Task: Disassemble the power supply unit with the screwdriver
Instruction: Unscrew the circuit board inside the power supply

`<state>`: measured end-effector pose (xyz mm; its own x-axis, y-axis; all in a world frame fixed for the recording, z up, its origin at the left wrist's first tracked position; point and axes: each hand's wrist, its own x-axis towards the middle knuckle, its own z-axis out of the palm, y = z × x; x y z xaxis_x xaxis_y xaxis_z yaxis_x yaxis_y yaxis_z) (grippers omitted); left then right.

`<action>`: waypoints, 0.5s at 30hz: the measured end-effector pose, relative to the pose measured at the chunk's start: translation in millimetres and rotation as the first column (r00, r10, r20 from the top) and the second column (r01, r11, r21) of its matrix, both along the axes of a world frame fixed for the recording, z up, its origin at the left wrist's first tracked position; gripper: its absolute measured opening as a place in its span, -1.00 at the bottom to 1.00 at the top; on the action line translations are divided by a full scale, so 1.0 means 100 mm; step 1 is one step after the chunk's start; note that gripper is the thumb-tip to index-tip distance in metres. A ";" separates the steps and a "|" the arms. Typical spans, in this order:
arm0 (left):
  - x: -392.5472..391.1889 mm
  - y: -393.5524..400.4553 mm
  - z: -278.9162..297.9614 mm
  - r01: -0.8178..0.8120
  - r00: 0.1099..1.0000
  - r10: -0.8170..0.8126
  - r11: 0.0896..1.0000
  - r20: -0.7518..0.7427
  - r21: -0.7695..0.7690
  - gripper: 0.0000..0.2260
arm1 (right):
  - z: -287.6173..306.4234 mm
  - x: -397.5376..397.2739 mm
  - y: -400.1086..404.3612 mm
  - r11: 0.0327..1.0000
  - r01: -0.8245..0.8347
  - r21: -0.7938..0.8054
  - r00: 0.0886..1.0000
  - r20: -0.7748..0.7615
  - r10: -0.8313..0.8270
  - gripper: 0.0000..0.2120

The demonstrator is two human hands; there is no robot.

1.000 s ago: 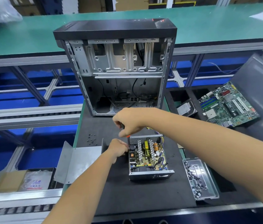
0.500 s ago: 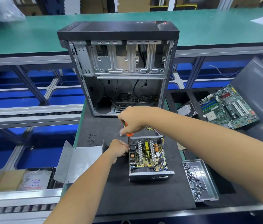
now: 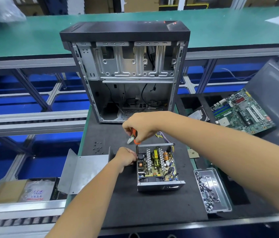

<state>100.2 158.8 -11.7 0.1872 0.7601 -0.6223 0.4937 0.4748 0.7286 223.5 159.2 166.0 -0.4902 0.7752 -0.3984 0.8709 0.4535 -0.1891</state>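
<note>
R hand [image 3: 139, 125] grips screwdriver [image 3: 134, 134] at PSU [image 3: 157, 166] far-left corner.

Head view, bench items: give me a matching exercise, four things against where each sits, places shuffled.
Things:
1. power supply unit
2. motherboard
3. screw tray
4. metal cover

Places:
A. far right, behind the tray
B. left of the left hand
C. mat centre, open
D. right of the unit

Pairs: 1-C, 2-A, 3-D, 4-B

Your right hand [image 3: 139, 125] curls knuckles-up, grip closed around a handle; your left hand [image 3: 125, 158] sits lower, fingers curled, both forearms extended.
</note>
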 end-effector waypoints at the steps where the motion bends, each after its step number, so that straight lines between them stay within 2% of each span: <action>1: 0.00 0.00 0.00 -0.002 1.000 0.002 1.000 -0.002 -0.001 -0.78 | -0.01 -0.03 -0.01 1.000 0.009 0.001 0.998 0.061 -0.009 -0.77; 3: 0.00 0.00 0.00 -0.005 1.000 0.005 1.000 -0.006 -0.005 -0.78 | -0.04 -0.10 -0.01 0.997 -0.042 0.057 0.970 0.240 0.028 -0.77; 4: 0.00 0.00 0.00 -0.005 1.000 0.005 1.000 -0.008 -0.006 -0.79 | -0.06 -0.13 0.00 0.995 -0.055 0.087 0.961 0.276 0.029 -0.80; 6: -0.01 0.01 -0.01 0.001 1.000 -0.001 1.000 -0.012 -0.004 -0.80 | -0.07 -0.18 0.00 0.996 0.001 0.089 0.974 0.226 -0.021 -0.87; 10: -0.01 0.01 0.01 0.008 1.000 -0.008 1.000 -0.017 0.007 -0.80 | -0.01 -0.15 0.01 0.996 -0.051 0.074 0.992 0.122 0.042 -0.71; 15: -0.01 -0.02 0.04 0.014 1.000 -0.014 1.000 -0.019 0.013 -0.78 | 0.04 -0.03 0.04 1.000 0.019 0.018 1.000 0.007 -0.019 -0.81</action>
<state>99.0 157.1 -7.6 0.1862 0.7656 -0.6158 0.5143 0.4581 0.7250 220.0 163.6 169.8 -0.4727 0.7913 -0.3878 0.8806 0.4404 -0.1747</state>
